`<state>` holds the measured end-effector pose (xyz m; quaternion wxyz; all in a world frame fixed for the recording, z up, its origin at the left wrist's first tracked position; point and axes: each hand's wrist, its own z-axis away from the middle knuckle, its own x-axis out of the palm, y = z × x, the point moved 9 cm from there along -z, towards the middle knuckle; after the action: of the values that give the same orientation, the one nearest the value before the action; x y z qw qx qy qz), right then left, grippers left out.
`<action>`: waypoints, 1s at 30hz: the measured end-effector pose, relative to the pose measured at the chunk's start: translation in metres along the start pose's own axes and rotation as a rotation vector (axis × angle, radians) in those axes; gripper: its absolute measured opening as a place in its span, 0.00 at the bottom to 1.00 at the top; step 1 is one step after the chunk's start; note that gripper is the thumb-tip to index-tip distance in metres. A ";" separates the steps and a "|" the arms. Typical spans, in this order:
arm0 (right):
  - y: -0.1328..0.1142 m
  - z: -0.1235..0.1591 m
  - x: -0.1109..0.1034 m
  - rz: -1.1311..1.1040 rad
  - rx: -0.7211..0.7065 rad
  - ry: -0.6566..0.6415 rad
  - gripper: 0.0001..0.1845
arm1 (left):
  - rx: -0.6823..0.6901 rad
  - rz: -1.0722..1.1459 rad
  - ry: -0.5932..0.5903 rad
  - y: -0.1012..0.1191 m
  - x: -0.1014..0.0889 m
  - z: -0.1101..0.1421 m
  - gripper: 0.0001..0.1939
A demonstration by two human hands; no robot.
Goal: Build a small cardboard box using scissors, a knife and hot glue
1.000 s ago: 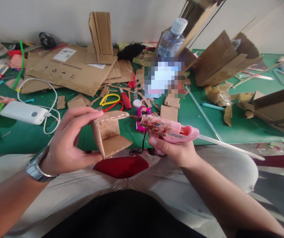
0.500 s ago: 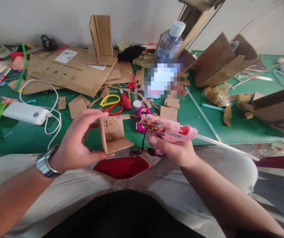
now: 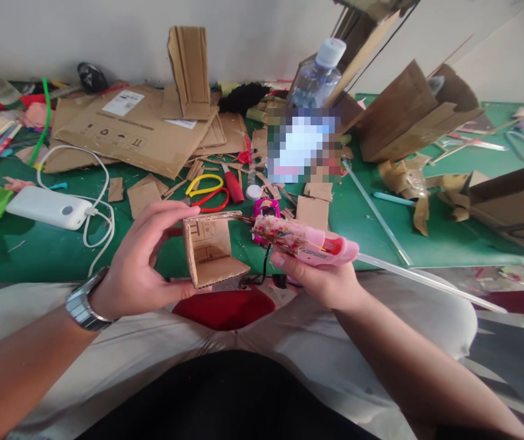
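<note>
My left hand [image 3: 147,263] grips a small open-sided cardboard box [image 3: 214,269] between thumb and fingers, above the table's front edge. Around the handle of a pink hot glue gun [image 3: 317,244] my right hand [image 3: 319,278] is closed. Its nozzle end, crusted with glue and debris, points left at the right end of the box's top edge; whether it touches cannot be made out. A long clear glue stick [image 3: 431,284] sticks out of the gun's back. Behind the nozzle lies a magenta gadget [image 3: 266,211], partly hidden by the gun.
On the green table [image 3: 152,244] are a white power bank [image 3: 44,208] with a cable, scissors [image 3: 207,189] with yellow and red handles, and flattened cardboard [image 3: 129,134]. Farther back stand a plastic bottle [image 3: 314,82] and a blurred-out screen [image 3: 301,146]. Cardboard structures [image 3: 413,116] occupy the right side.
The glue gun has shifted slightly left, its nozzle now closer to the box's top right corner. The glue stick's rear end tips a little lower. My left hand holds the box almost still.
</note>
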<state>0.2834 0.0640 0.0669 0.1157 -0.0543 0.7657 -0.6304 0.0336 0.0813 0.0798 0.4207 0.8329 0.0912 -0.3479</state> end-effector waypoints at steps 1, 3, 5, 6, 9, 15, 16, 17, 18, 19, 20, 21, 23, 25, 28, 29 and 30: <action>-0.001 0.000 -0.001 0.006 -0.010 0.003 0.18 | -0.007 -0.006 -0.003 -0.001 0.000 0.000 0.45; -0.002 0.000 -0.002 -0.005 -0.023 0.009 0.18 | 0.004 -0.006 0.002 -0.002 -0.001 0.001 0.45; -0.002 0.000 -0.002 -0.029 -0.025 0.008 0.19 | 0.016 -0.001 0.008 -0.003 -0.001 0.000 0.45; -0.002 -0.001 -0.002 -0.040 -0.022 0.011 0.19 | 0.020 0.001 0.017 -0.003 -0.001 0.000 0.46; 0.000 -0.001 -0.004 -0.054 -0.003 0.036 0.18 | 0.019 0.018 0.045 -0.006 -0.002 -0.001 0.49; 0.001 -0.001 -0.001 -0.095 0.017 0.027 0.18 | 0.050 0.029 0.033 -0.001 0.000 -0.002 0.48; 0.001 -0.001 0.000 -0.102 0.009 0.013 0.19 | 0.055 0.034 0.033 0.000 0.000 -0.002 0.48; 0.000 -0.001 0.001 -0.106 -0.005 0.001 0.19 | 0.056 0.037 0.031 0.001 0.000 -0.002 0.48; -0.001 -0.001 0.003 -0.106 -0.020 -0.010 0.20 | 0.055 0.036 0.028 0.002 0.000 -0.002 0.48; -0.001 -0.001 0.003 -0.105 -0.031 -0.016 0.21 | 0.051 0.035 0.028 0.002 0.000 -0.002 0.47; -0.001 -0.001 0.003 -0.104 -0.036 -0.019 0.21 | 0.048 0.032 0.029 0.002 0.000 -0.002 0.47; 0.000 0.000 0.003 -0.105 -0.038 -0.018 0.21 | 0.048 0.030 0.032 0.002 0.000 -0.001 0.48; 0.001 0.000 0.002 -0.110 -0.032 -0.009 0.20 | 0.047 0.032 0.029 0.001 0.000 -0.001 0.48; 0.002 0.000 0.000 -0.111 -0.019 0.003 0.19 | 0.057 0.053 0.031 0.001 -0.001 -0.001 0.48; 0.005 0.001 -0.002 -0.102 0.035 0.031 0.17 | 0.068 0.080 0.040 0.001 -0.002 -0.001 0.49; 0.006 0.001 -0.003 -0.101 0.059 0.039 0.18 | 0.069 0.083 0.042 0.001 -0.002 -0.001 0.50; 0.007 0.001 -0.003 -0.103 0.080 0.046 0.18 | 0.064 0.090 0.042 0.001 -0.002 -0.001 0.50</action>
<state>0.2871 0.0655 0.0601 0.0678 -0.0743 0.7386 -0.6666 0.0331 0.0820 0.0821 0.4071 0.8562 0.0515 -0.3139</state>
